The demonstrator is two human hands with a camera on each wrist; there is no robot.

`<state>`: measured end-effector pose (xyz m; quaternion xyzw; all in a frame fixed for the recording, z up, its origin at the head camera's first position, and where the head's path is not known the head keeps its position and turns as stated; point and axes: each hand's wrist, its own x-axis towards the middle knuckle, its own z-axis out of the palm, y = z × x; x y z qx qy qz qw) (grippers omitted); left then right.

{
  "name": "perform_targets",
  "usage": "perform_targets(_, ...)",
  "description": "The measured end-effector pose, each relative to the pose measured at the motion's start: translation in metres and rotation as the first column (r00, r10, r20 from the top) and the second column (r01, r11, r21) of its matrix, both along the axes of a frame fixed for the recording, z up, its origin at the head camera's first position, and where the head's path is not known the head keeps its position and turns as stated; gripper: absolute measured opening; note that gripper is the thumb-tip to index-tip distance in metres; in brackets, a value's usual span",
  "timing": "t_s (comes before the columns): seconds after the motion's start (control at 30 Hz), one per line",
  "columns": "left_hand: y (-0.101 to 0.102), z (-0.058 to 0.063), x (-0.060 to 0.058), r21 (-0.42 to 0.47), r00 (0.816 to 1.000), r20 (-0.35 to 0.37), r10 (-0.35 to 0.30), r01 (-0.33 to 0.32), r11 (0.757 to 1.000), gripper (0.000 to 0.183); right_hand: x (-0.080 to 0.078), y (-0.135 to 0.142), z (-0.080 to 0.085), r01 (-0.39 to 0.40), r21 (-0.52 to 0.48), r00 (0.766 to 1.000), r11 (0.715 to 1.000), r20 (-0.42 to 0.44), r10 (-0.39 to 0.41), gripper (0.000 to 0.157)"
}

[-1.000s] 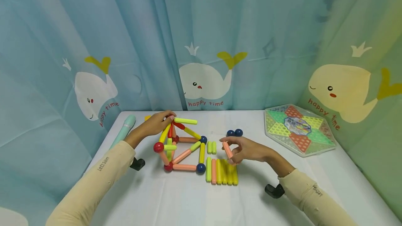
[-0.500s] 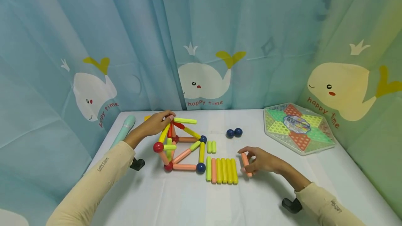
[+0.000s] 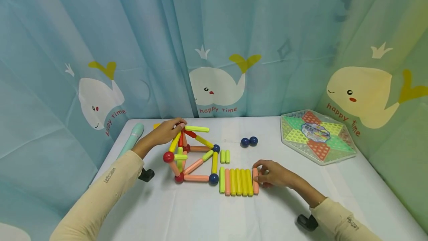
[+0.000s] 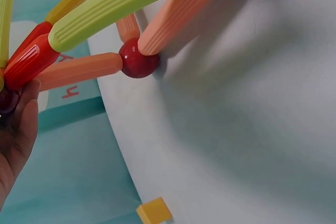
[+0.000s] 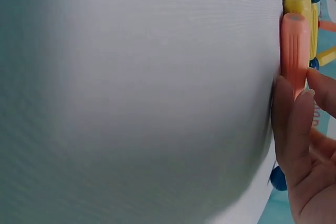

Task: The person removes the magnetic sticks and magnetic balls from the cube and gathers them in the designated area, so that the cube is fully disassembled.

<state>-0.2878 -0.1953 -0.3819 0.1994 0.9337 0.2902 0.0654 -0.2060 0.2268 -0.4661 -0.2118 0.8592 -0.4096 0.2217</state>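
Pinches a salmon stick (image 5: 295, 45) between the bent thumb and fingers of the right hand (image 3: 272, 174), at the right end of a row of sticks (image 3: 239, 182) on the tabletop (image 3: 200, 215). Grips a red ball (image 4: 7, 101) atop a stick-and-ball frame (image 3: 193, 167) in the curled fingers of the left hand (image 3: 167, 131), well apart from the salmon stick. Hides that stick's far end behind fingertips in the right wrist view. Cannot be told: touching or just short of the nearest yellow stick (image 3: 250, 183). Covers most of the red ball in the head view; crops it at the left wrist view's edge. Cut off there, at the bottom: a yellow block (image 4: 154, 211).
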Motion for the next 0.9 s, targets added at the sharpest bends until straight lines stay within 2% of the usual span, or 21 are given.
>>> perform_targets(0.17, 0.0, -0.001, -0.001, 0.007, 1.0, 0.003, -0.002, 0.002, 1.0, 0.036, 0.0, 0.0, -0.003, -0.029, -0.016, 0.999, 0.999, -0.021, 0.028, 0.041)
perform_targets(0.37, 0.0, 0.0, 0.0, 0.008, 1.0, 0.001, 0.003, -0.003, 1.0, 0.036, 0.002, -0.003, -0.005, 0.035, -0.001, 0.997, 0.999, -0.065, -0.035, 0.038)
perform_targets(0.47, 0.0, 0.001, 0.001, 0.007, 1.0, -0.003, 0.003, -0.003, 1.0, 0.036, 0.001, -0.004, -0.003, 0.051, 0.019, 0.998, 0.999, -0.049, -0.05, 0.04)
perform_targets(0.67, -0.001, 0.0, 0.0, 0.015, 1.0, 0.007, 0.006, -0.006, 1.0, 0.038, 0.0, -0.007, 0.002, 0.002, 0.062, 1.0, 0.998, 0.008, -0.003, 0.037)
perform_targets(0.9, 0.0, 0.0, -0.003, 0.011, 1.0, 0.02, 0.009, -0.009, 1.0, 0.037, -0.006, -0.01, 0.007, 0.042, 0.105, 0.999, 0.994, -0.038, -0.039, 0.027)
